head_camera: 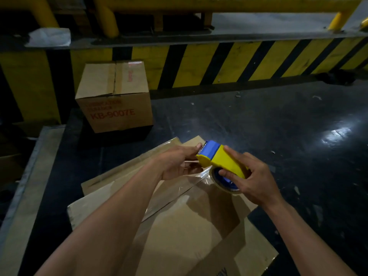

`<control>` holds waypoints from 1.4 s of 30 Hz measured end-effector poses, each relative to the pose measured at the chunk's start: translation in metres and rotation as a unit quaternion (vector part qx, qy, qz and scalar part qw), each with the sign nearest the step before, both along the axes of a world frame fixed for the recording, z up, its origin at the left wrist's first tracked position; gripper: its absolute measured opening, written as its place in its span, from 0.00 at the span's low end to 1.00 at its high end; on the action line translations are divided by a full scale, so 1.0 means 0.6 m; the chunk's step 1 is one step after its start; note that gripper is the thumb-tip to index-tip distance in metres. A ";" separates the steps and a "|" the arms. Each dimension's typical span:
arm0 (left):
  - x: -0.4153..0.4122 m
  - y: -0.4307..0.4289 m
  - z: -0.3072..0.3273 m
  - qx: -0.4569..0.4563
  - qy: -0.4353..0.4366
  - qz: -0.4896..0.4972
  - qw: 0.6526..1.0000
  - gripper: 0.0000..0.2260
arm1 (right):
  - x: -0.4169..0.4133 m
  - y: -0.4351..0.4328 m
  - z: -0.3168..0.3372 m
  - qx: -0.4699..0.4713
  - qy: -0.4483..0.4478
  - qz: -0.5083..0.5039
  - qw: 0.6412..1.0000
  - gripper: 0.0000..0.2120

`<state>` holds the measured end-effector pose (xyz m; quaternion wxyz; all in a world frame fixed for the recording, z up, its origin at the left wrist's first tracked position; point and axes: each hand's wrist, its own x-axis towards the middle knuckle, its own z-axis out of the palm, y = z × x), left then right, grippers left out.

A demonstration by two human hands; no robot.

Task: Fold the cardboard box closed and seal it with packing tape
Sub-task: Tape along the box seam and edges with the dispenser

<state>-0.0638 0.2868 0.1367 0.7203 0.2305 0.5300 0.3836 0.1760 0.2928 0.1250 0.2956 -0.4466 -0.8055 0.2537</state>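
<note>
Tape dispenser [220, 158] gripped by right hand [251, 183] fingers, left hand [177, 164] fingers pinching its tip

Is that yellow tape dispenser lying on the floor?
No, the right hand grips the tape dispenser above the cardboard box, while the left hand holds its front end.

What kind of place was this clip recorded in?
Probably a warehouse or loading dock: yellow-and-black striped barrier, yellow guard rail, and a printed shipping carton on a dark glossy floor.
</note>
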 end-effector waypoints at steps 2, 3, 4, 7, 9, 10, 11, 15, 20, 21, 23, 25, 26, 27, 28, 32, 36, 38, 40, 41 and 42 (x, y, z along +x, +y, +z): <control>-0.002 0.002 -0.007 0.002 -0.019 0.004 1.000 0.12 | 0.000 0.003 0.004 0.005 -0.001 0.007 1.000 0.34; -0.003 0.003 -0.011 0.004 -0.031 0.005 1.000 0.10 | 0.000 0.005 0.006 0.007 0.001 0.008 1.000 0.35; -0.005 0.004 -0.013 0.006 -0.036 0.004 0.999 0.10 | -0.001 0.006 0.008 0.009 0.004 0.008 1.000 0.35; -0.011 0.011 -0.015 0.005 -0.007 0.001 1.000 0.16 | -0.006 0.007 0.014 0.016 0.003 0.012 1.000 0.34; -0.016 0.017 -0.012 -0.001 0.026 -0.005 1.000 0.16 | -0.007 0.005 0.016 0.024 -0.010 0.018 0.999 0.34; -0.019 0.021 -0.008 0.001 0.050 -0.017 0.999 0.15 | -0.008 0.003 0.017 0.026 -0.015 0.022 0.999 0.34; -0.022 0.023 -0.003 0.007 0.077 -0.031 0.997 0.14 | -0.009 0.002 0.017 0.026 -0.020 0.025 0.999 0.34; -0.032 0.036 0.007 0.050 0.154 -0.057 0.985 0.08 | -0.021 -0.004 0.022 0.028 -0.031 0.025 0.999 0.34; -0.040 0.062 0.003 0.076 0.207 -0.060 0.974 0.09 | -0.038 -0.002 0.037 0.028 -0.044 0.014 0.999 0.35; -0.043 0.069 0.004 0.090 0.227 -0.061 0.968 0.09 | -0.042 -0.001 0.038 0.025 -0.052 0.009 0.998 0.36; -0.052 0.088 0.008 0.119 0.266 -0.064 0.954 0.09 | -0.053 0.004 0.038 0.014 -0.061 -0.010 0.998 0.36; -0.059 0.110 0.009 0.144 0.308 -0.079 0.937 0.09 | -0.069 0.009 0.038 0.006 -0.066 -0.027 0.997 0.34; -0.061 0.123 0.008 0.156 0.331 -0.089 0.926 0.09 | -0.077 0.013 0.039 0.003 -0.067 -0.035 0.997 0.34; -0.065 0.135 0.005 0.164 0.350 -0.094 0.917 0.09 | -0.085 0.018 0.039 -0.002 -0.071 -0.042 0.997 0.34; -0.068 0.145 0.000 0.168 0.361 -0.093 0.913 0.08 | -0.089 0.023 0.039 -0.007 -0.075 -0.049 0.996 0.33; -0.087 0.176 -0.020 0.157 0.340 -0.073 0.924 0.06 | -0.084 0.041 0.037 -0.028 -0.084 -0.067 0.994 0.33; -0.079 0.196 -0.046 0.151 0.336 -0.080 0.926 0.06 | -0.084 0.045 0.029 -0.042 -0.125 -0.061 0.989 0.34; -0.079 0.207 -0.059 0.149 0.345 -0.073 0.924 0.07 | -0.081 0.050 0.024 -0.062 -0.142 -0.068 0.986 0.33; -0.085 0.219 -0.070 0.146 0.349 -0.071 0.923 0.07 | -0.077 0.052 0.019 -0.076 -0.155 -0.072 0.982 0.33; -0.086 0.224 -0.075 0.144 0.350 -0.074 0.923 0.07 | -0.076 0.052 0.018 -0.081 -0.157 -0.072 0.982 0.32; -0.084 0.228 -0.080 0.142 0.355 -0.079 0.921 0.07 | -0.076 0.052 0.018 -0.085 -0.156 -0.072 0.981 0.32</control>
